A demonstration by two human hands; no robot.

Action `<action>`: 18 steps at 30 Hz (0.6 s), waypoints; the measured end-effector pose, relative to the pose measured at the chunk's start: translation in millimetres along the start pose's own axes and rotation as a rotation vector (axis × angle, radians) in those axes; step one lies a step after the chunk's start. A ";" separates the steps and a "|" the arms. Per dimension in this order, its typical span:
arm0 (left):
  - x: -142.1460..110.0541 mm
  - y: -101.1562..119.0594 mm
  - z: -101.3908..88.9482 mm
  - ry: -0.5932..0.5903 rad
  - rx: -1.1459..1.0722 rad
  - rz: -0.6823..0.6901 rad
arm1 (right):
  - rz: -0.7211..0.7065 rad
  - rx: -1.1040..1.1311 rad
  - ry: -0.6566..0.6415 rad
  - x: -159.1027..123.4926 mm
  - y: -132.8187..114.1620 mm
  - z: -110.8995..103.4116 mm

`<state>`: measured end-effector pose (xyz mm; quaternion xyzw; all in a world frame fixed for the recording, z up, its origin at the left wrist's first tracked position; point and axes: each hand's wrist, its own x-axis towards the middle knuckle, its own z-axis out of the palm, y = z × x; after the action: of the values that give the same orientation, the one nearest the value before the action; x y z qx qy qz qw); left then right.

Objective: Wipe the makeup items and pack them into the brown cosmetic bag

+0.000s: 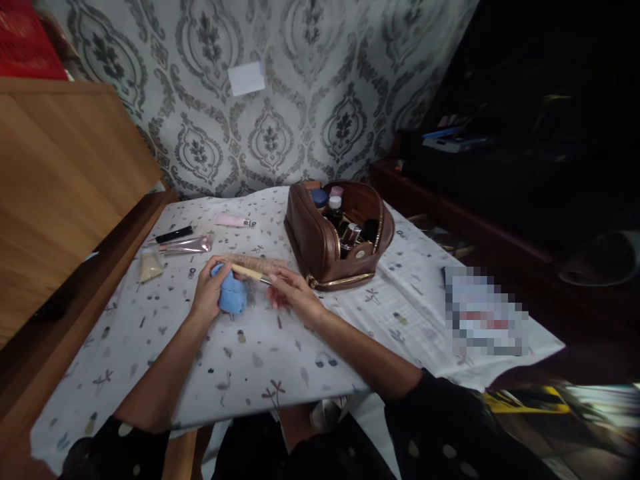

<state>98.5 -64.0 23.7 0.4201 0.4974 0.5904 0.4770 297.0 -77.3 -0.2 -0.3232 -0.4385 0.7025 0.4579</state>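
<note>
In my left hand [206, 293] is a crumpled blue cloth [233, 295], with its fingers closed around it. A makeup brush [249, 272] with a pale wooden handle runs between both hands, its handle end at the cloth. My right hand [291, 291] grips the brush near its metal collar; the bristles are hidden by the fingers. Just behind the hands lies a long beige patterned item [263, 263], partly covered. To the right of them stands a brown makeup bag [313, 233], unzipped, with several bottles and a white-capped bottle [335, 203] inside.
On the patterned tablecloth [300, 373] at the left lie a black tube [174, 234], a shiny rose-gold tube [186, 245], a cream tube [150, 266] and a pink tube [233, 220]. A blurred-out packet [485, 313] lies right. A wooden panel [65, 193] borders the left.
</note>
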 end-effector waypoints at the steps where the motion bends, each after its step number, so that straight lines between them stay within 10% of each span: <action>1: -1.0 0.7 1.0 0.000 0.007 -0.001 | -0.027 0.013 0.005 -0.3 -1.4 0.9; 18: -20.0 10.0 4.9 -0.651 0.339 -0.040 | -0.111 0.207 0.096 5.3 -7.0 -2.6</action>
<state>105.6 -83.2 33.9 0.6492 0.4187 0.3255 0.5453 299.8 -70.2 4.8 -0.2826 -0.3584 0.7013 0.5476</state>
